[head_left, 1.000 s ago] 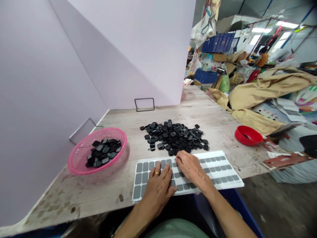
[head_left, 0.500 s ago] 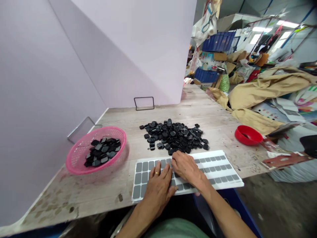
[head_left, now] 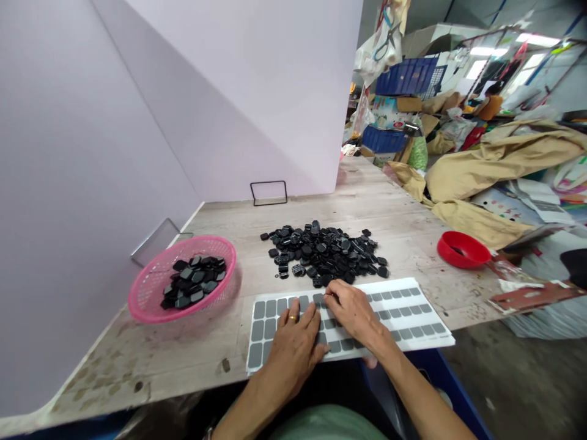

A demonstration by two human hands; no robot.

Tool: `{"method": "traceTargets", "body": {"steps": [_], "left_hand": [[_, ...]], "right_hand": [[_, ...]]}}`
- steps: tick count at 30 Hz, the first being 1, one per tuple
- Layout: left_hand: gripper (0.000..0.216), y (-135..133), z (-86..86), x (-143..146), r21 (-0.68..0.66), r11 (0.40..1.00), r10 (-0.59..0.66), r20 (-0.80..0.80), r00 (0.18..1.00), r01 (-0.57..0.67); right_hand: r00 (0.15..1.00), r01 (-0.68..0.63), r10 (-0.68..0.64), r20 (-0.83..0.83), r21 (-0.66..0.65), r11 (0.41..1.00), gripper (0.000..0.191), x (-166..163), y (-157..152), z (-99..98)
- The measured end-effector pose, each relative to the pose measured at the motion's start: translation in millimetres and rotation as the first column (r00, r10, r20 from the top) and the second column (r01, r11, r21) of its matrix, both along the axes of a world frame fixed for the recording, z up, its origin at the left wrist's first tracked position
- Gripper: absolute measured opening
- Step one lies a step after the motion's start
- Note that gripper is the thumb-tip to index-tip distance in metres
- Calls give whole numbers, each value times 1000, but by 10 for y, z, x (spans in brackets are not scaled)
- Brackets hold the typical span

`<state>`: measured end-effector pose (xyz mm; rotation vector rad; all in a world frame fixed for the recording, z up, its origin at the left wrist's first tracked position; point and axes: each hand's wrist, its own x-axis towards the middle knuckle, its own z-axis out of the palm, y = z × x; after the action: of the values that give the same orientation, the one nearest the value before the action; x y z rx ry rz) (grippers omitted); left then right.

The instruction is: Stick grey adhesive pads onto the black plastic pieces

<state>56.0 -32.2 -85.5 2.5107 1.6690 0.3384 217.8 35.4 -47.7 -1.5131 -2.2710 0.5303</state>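
A white sheet (head_left: pixel 413 322) with rows of grey rounded rectangular stickers lies at the table's front edge. It looks like a stack of such sheets. My left hand (head_left: pixel 293 339) rests flat on its left half, fingers apart, a ring on one finger. My right hand (head_left: pixel 352 308) is on the sheet near its far edge, fingers bent and closed together. Whatever is between those fingertips is hidden. Just beyond the sheet lies a pile of small black plastic pieces (head_left: pixel 328 250), some touching or nearly touching its far edge.
To the left stands a pink mesh basket (head_left: pixel 145 293) holding black pieces with grey faces. A red round dish (head_left: pixel 463 250) sits near the right edge. A black wire bracket (head_left: pixel 269 203) stands by the back panel. Blue crates (head_left: pixel 406 76) and tan cloth (head_left: pixel 499 165) lie beyond.
My right hand has shifted slightly right along the sheet, its fingers still bent. The left hand stays on the sheet. The whole view has moved a little.
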Motion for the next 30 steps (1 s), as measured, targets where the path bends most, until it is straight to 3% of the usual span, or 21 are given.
{"method": "traceTargets", "body": {"steps": [6, 10, 13, 17, 22, 27, 30], "left_hand": [[29, 219, 211, -150, -57, 998, 10, 178, 984, 0], [26, 606, 311, -377, -30, 963, 269, 195, 943, -268], [20, 881, 293, -497, -49, 934, 358, 132, 924, -355], [13, 1025, 229, -534, -89, 932, 363, 155, 919, -352], [13, 949, 210, -537, -123, 932, 361, 215, 908, -341], [8, 943, 203, -572, -149, 946, 319, 297, 900, -287], [15, 979, 177, -595, -177, 948, 313, 351, 882, -266]], "right_hand": [[998, 16, -17, -61, -28, 999, 16, 82, -28, 11], [990, 33, -42, -134, -67, 997, 17, 145, -98, 51], [976, 39, -68, -206, -142, 989, 19, 220, -166, 86], [955, 28, -93, -280, -227, 974, 21, 365, -255, 101], [919, 0, -131, -373, -332, 943, 17, 513, -335, 33], [902, -6, -156, -402, -374, 928, 19, 491, -411, -18], [897, -14, -157, -413, -382, 924, 20, 456, -455, -10]]}}
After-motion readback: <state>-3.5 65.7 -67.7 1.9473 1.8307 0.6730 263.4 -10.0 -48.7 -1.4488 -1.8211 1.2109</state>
